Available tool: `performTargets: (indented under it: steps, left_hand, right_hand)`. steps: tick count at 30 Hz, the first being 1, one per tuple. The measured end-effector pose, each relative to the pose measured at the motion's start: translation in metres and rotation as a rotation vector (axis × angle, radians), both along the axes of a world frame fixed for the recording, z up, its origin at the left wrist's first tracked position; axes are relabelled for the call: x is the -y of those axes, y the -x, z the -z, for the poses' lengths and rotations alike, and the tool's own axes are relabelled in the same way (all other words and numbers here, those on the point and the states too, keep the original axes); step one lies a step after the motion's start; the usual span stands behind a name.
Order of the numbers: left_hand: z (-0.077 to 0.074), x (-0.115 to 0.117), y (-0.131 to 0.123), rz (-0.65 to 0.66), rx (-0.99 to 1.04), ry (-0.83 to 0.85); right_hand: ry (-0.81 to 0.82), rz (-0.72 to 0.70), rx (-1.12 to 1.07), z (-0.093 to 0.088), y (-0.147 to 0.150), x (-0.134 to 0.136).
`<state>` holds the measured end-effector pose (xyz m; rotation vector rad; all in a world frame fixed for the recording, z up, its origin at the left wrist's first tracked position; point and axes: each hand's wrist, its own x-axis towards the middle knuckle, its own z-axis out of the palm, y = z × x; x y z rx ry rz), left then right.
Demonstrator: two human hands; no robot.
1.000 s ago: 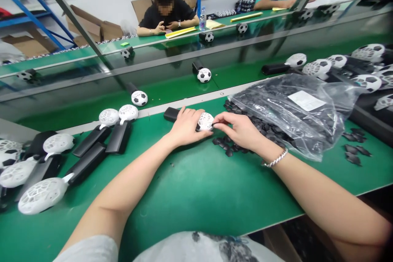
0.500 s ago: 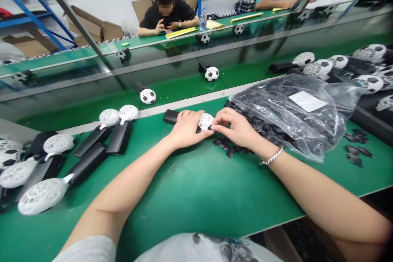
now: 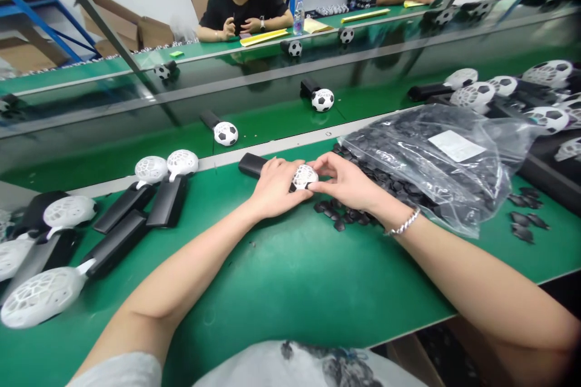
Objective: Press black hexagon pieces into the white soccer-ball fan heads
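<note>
A white openwork football-shaped head (image 3: 305, 176) with a black handle (image 3: 252, 164) lies on the green bench in front of me. My left hand (image 3: 278, 188) is closed over it where handle and head join, its thumb along the near side. Bent fingers of my right hand (image 3: 342, 180) meet the head's right side, thumb and index finger close together. Whatever is between those fingertips is hidden. Loose black patches (image 3: 336, 213) lie just below and behind my right hand. More of them fill a clear plastic bag (image 3: 422, 151) to the right.
White-headed pieces with black handles (image 3: 122, 239) lie at the left, others (image 3: 472, 97) at the far right. Beyond the bench edge, a green conveyor (image 3: 267, 118) carries patched football pieces (image 3: 322, 100). Two people sit across it, near a water bottle (image 3: 298, 16).
My right hand's fingers have shifted slightly up around the head's right side. My left hand keeps its hold. The view has turned a little, and the person opposite has lifted and turned their head.
</note>
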<state>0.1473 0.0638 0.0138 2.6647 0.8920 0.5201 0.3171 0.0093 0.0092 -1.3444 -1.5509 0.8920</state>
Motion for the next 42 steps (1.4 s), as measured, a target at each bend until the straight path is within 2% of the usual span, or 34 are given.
performTargets:
  steps: [4,5,8,10,13,16,21,25,28,31,34,38,42]
  left_hand:
    - [0.0,0.001,0.002,0.059,-0.004,0.009]
    - [-0.001,-0.001,0.003,0.073,-0.011,0.016]
    - [-0.004,-0.008,0.009,0.104,-0.053,0.029]
    - [-0.006,-0.011,0.012,0.104,-0.08,0.08]
    - [-0.007,-0.01,0.01,0.062,-0.051,0.211]
    - [-0.003,-0.005,0.005,0.039,0.036,0.254]
    - [-0.001,-0.007,0.004,0.127,0.078,0.308]
    - [-0.002,-0.011,0.009,0.131,0.106,0.347]
    - [0.0,-0.016,0.013,0.214,0.126,0.37]
    - [0.003,-0.019,0.015,0.286,0.136,0.387]
    - [0.006,-0.019,0.014,0.272,0.161,0.39]
    - [0.009,-0.011,0.008,0.207,0.186,0.367]
    - [0.007,-0.004,0.003,0.119,0.191,0.287]
  right_hand:
    - [-0.026,-0.026,-0.003,-0.004,-0.016,0.0]
    - [-0.052,0.02,0.037,-0.008,-0.024,0.0]
    - [-0.141,0.28,0.312,-0.022,-0.049,0.004]
    - [-0.137,0.355,0.523,-0.028,-0.059,0.007]
    - [-0.069,0.263,0.739,-0.027,-0.059,0.008]
    - [-0.045,0.193,0.888,-0.02,-0.049,0.005]
    - [-0.074,0.119,1.136,-0.009,-0.032,0.0]
    - [-0.132,0.108,1.272,-0.005,-0.03,-0.004]
    - [-0.166,0.121,1.138,-0.006,-0.036,-0.002]
    - [-0.182,0.113,0.772,-0.011,-0.036,0.005]
    - [-0.16,0.038,0.476,-0.017,-0.024,0.015]
    - [-0.182,-0.029,0.407,-0.018,-0.011,0.02]
    - [-0.253,0.075,0.405,-0.018,-0.011,0.02]
